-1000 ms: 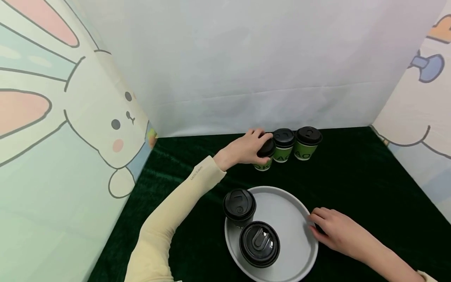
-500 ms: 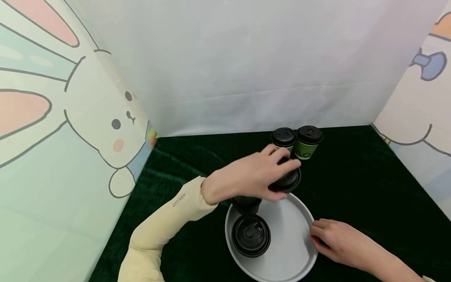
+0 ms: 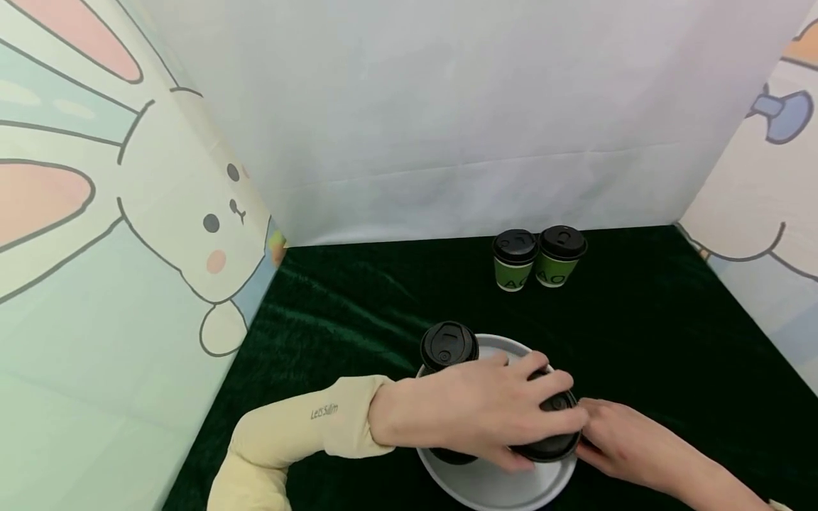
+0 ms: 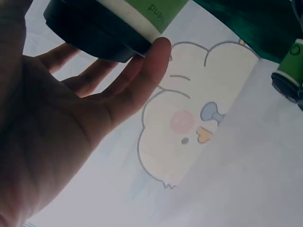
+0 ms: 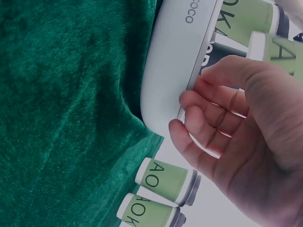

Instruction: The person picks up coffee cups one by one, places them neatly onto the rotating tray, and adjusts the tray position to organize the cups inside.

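Observation:
My left hand [image 3: 479, 411] grips a green paper coffee cup by its black lid [image 3: 552, 448], over the right part of the round light-grey tray [image 3: 492, 486]. In the left wrist view the green cup [image 4: 158, 14] shows between thumb and fingers. My right hand [image 3: 623, 436] holds the tray's right edge; in the right wrist view its curled fingers and thumb are at the tray rim [image 5: 170, 71]. A black-lidded cup [image 3: 450, 345] stands at the tray's far left. Another cup's lid [image 3: 454, 456] is mostly hidden under my left hand.
Two more green coffee cups, one on the left [image 3: 513, 259] and one on the right [image 3: 561, 255], stand side by side at the back of the dark green cloth [image 3: 345, 305]. A white backdrop [image 3: 447, 142] rises behind, with cartoon-printed panels on both sides.
My left hand has taken the leftmost cup from the back row and carried it toward me and right, over the tray. The cups on the tray have shifted slightly. My right hand stays at the rim.

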### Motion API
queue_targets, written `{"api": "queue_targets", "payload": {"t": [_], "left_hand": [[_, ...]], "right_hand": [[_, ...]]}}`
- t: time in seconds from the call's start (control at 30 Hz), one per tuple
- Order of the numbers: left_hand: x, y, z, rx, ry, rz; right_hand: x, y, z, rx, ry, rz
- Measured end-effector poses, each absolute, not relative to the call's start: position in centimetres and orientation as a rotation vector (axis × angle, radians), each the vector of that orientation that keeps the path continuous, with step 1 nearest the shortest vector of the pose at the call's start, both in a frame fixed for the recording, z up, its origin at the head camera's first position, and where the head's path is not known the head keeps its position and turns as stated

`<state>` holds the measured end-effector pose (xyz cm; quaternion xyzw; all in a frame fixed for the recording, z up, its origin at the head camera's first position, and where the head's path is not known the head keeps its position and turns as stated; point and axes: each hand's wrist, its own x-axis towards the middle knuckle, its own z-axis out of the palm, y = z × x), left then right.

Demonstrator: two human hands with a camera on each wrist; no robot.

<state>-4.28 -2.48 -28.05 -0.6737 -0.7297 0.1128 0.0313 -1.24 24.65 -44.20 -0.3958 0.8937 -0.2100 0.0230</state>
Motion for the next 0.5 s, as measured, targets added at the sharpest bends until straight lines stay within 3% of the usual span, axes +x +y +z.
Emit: {"api": "queue_targets", "payload": {"t": [0.5], "left_hand": [[-3.0, -1.8, -31.3, -2.244, -2.176, 0.516]], "right_hand": [[-4.1, 25.2, -42.5, -1.207, 2.967, -0.597]]}}
